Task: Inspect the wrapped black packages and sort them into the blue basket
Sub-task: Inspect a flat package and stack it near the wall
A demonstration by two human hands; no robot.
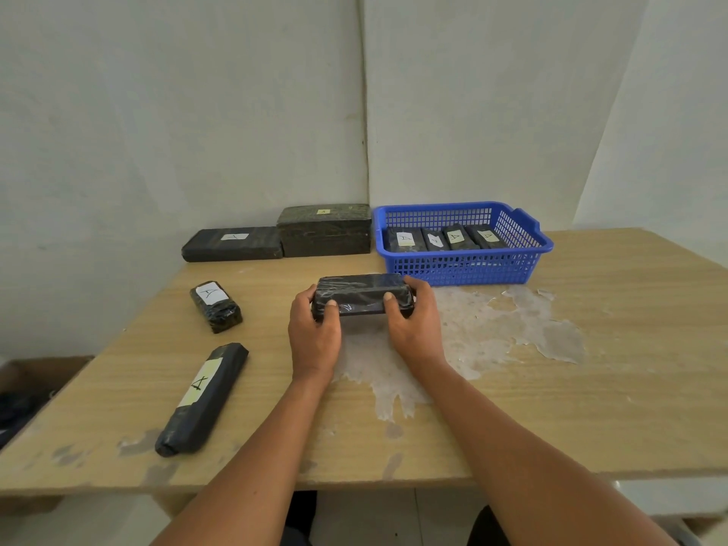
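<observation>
A black wrapped package (360, 294) is held just above the middle of the table, its long side across my view. My left hand (313, 329) grips its left end and my right hand (413, 325) grips its right end, thumbs on the near face. The blue basket (465, 266) stands behind it to the right and holds several black packages with white labels marked A. On the left lie a short labelled package (216, 306) and a long labelled package (203, 400).
At the back by the wall sit a flat black block (232, 244) and a taller black box (325, 230). The wooden table (591, 388) has a patch of peeled surface right of my hands. A cardboard box (39, 372) stands off the left edge.
</observation>
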